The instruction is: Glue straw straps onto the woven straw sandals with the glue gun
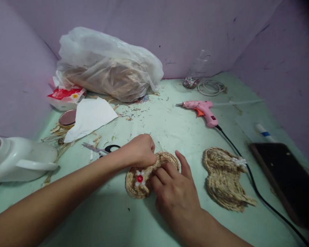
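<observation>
A coiled piece of braided straw cord (134, 187), with a flower of white beads and a red centre (140, 178) on it, lies on the table under both hands. My left hand (142, 151) is closed like a fist at its upper edge; what its fingers hold is hidden. My right hand (175, 193) has its fingers bent over the straw piece and holds it, one outer finger raised. A second, similar braided straw piece (224, 178), with white beads at its right edge, lies right of my right hand. Scissors (100, 150) rest beside my left forearm.
A pink glue gun (202, 110) lies behind, its black cord (249, 175) running down the right side past a phone (285, 181). At left are a white jug (23, 159), white paper (94, 115) and straw scraps. A plastic bag (110, 68) stands at the back.
</observation>
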Demonstrator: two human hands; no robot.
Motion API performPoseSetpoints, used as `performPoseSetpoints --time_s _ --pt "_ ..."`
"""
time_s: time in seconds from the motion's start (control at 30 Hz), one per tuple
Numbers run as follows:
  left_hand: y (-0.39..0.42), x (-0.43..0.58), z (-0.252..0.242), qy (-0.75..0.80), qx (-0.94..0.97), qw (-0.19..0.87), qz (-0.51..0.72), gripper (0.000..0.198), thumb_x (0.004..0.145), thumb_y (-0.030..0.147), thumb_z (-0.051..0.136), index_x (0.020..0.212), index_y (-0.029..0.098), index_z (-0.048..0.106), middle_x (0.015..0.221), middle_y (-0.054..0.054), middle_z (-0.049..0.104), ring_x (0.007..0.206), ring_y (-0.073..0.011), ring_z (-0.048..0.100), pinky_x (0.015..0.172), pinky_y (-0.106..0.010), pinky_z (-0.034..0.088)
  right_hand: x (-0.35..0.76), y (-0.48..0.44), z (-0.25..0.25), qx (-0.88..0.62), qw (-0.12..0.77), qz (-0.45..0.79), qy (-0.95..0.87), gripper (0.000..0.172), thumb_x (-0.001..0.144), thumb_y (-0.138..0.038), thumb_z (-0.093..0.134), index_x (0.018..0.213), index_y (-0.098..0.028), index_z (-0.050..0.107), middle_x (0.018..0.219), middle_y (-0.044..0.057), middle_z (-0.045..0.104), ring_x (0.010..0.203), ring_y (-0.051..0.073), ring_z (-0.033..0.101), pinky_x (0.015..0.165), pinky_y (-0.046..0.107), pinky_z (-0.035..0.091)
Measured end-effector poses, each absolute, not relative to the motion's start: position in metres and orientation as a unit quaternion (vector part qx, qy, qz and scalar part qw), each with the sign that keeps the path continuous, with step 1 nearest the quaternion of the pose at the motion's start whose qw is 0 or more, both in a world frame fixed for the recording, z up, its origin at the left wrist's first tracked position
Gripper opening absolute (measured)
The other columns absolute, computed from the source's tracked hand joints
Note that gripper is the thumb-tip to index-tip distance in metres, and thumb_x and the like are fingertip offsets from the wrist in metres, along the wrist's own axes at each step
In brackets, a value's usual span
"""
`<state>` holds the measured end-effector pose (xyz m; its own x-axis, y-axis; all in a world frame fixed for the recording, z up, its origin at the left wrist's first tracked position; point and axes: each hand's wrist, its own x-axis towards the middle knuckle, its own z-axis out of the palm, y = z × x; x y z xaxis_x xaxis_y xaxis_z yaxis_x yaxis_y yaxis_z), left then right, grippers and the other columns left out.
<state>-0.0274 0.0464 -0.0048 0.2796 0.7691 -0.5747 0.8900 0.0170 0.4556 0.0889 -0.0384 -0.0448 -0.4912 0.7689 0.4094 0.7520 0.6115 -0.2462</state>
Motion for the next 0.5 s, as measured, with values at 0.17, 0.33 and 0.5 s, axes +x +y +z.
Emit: performPoseSetpoints --time_s 0.17,0.33,0.5 --pt "0.042 -0.034 -0.004 0.596 0.685 0.416 -0.053 0.011 0.047 0.010 0.045 0.047 0.015 0.054 0.042 0.001 0.047 0.043 -0.0108 0.042 0.040 -0.022 0.027 0.092 -0.045 -0.043 -0.435 0.214 -0.010 -0.875 0.025 0.070 -0.003 0.045 0.073 -0.018 0.066 0.068 0.001 0.065 0.072 0.018 0.055 0.108 0.043 -0.005" --pt "0.040 -0.052 0.004 0.596 0.648 0.469 0.062 0.019 0.063 0.021 0.048 0.070 0.013 0.064 0.052 0.001 0.054 0.044 -0.0094 0.043 0.043 -0.021 0.033 0.101 -0.053 -0.039 -0.412 0.211 0.036 -0.886 0.031 0.072 -0.004 0.044 0.091 -0.016 0.066 0.092 0.006 0.069 0.091 0.021 0.058 0.108 0.047 0.003" --pt "0.018 -0.072 0.025 0.674 0.602 0.356 0.238 0.034 0.067 0.033 0.054 0.093 0.014 0.065 0.065 -0.001 0.061 0.051 -0.0115 0.049 0.050 -0.023 0.039 0.118 -0.056 -0.029 -0.383 0.316 0.068 -0.865 0.035 0.073 -0.002 0.042 0.096 -0.017 0.063 0.099 0.008 0.067 0.089 0.020 0.061 0.102 0.051 0.025"
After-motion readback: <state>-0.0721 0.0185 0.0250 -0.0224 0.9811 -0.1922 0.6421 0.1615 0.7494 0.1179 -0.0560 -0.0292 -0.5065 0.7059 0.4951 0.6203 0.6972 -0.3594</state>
